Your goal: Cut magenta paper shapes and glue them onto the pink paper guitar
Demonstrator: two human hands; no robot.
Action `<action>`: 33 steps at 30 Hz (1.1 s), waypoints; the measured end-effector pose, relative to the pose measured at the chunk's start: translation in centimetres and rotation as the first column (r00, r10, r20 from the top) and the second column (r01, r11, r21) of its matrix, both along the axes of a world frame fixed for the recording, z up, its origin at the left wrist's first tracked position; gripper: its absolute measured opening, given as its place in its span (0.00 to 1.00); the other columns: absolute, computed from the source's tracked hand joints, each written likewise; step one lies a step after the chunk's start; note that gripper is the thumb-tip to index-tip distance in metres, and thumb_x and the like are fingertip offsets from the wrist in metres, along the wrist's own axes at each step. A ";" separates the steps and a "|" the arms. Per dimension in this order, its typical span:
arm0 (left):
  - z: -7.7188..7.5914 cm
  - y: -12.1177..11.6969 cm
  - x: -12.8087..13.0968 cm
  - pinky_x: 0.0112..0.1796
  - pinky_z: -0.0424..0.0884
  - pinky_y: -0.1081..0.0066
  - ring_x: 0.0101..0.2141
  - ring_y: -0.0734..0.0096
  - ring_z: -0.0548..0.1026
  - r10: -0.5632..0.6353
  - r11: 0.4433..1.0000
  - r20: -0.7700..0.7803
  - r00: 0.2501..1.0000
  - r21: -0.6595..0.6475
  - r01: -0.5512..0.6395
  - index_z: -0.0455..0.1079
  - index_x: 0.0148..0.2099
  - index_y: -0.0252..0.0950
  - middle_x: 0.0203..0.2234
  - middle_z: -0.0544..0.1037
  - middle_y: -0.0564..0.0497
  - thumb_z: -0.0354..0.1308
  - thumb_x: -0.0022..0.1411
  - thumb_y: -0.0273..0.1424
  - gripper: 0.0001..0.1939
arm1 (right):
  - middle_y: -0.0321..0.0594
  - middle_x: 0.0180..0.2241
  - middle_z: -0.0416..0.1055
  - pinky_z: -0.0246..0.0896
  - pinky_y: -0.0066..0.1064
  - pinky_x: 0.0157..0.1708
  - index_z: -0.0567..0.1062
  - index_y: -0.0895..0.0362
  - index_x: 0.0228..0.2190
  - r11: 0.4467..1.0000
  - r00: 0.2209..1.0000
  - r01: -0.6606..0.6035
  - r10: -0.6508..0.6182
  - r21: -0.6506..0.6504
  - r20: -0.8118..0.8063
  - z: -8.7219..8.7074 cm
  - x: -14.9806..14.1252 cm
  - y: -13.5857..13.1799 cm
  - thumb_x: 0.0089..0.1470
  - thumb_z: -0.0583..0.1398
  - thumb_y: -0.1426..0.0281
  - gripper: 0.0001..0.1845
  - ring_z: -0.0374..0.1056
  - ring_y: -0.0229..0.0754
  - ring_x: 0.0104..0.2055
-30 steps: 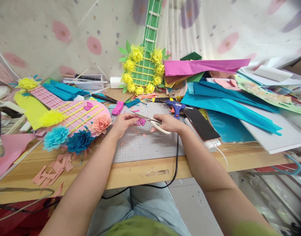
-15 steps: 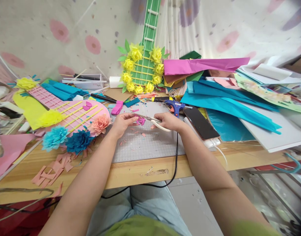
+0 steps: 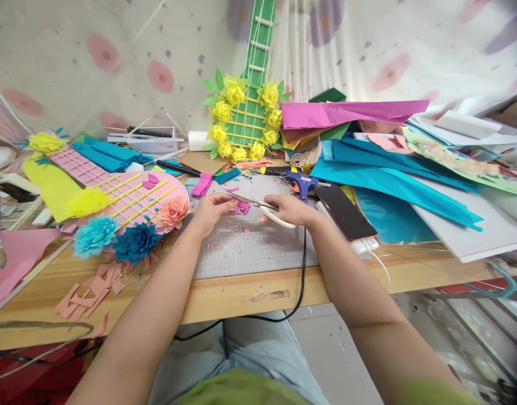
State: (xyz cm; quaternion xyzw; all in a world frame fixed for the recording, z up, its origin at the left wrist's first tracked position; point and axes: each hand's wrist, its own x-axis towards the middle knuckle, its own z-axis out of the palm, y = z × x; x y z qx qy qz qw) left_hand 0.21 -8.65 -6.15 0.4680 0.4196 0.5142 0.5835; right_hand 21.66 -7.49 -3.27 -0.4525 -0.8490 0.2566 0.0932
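Observation:
My right hand [image 3: 290, 209] is closed around the white handles of a pair of scissors [image 3: 279, 218]. Their blades point left, toward the fingertips of my left hand [image 3: 212, 214]. Those fingers pinch a small piece of magenta paper, mostly hidden behind the fingertips and blades. Magenta paper scraps [image 3: 243, 208] lie on the grey cutting mat [image 3: 258, 253] just beneath. A folded magenta strip [image 3: 202, 184] rests beyond my left hand. Left of it is a pink paper guitar [image 3: 134, 194] with a coral flower [image 3: 172, 212] and blue flowers [image 3: 134, 242].
A green guitar [image 3: 250, 115] ringed by yellow flowers leans at the back. A blue glue gun [image 3: 300, 183] and a phone [image 3: 346, 211] lie to the right, beside blue paper sheets [image 3: 393, 174]. A black cable [image 3: 304, 264] hangs over the table edge. Coral scraps [image 3: 87, 295] litter the left front.
Hardly anything differs. The scissors' handles have shifted very slightly, while both hands stay in almost the same place over the mat.

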 end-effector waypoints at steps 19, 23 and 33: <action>0.0 0.0 -0.1 0.33 0.72 0.68 0.28 0.72 0.73 -0.011 1.000 0.006 1.000 -0.001 0.011 0.74 0.29 0.32 0.27 0.76 0.50 0.67 0.37 0.35 0.14 | 0.32 0.21 0.57 0.41 0.25 0.24 0.63 0.58 0.22 0.998 0.998 0.026 -0.030 -0.066 -0.060 0.2 -0.1 0.0 0.40 0.58 0.50 0.23 0.53 0.33 0.24; 0.0 0.0 -0.1 0.32 0.72 0.68 0.27 0.74 0.72 -0.010 1.000 0.026 1.000 -0.012 0.010 0.73 0.28 0.32 0.25 0.75 0.51 0.67 0.36 0.34 0.14 | 0.30 0.18 0.55 0.40 0.25 0.22 0.63 0.58 0.20 0.995 0.992 0.036 -0.047 -0.092 -0.116 -0.2 0.1 0.3 0.39 0.59 0.52 0.21 0.51 0.31 0.22; -0.1 -0.2 0.7 0.28 0.69 0.73 0.27 0.74 0.72 -0.061 0.994 -0.027 0.998 -0.087 0.059 0.73 0.24 0.32 0.31 0.76 0.49 0.66 0.37 0.33 0.11 | 0.32 0.22 0.65 0.57 0.27 0.26 0.62 0.57 0.26 0.920 0.649 -0.059 -0.260 -0.388 -0.715 -1.9 -3.2 -0.4 0.37 0.64 0.61 0.19 0.63 0.34 0.24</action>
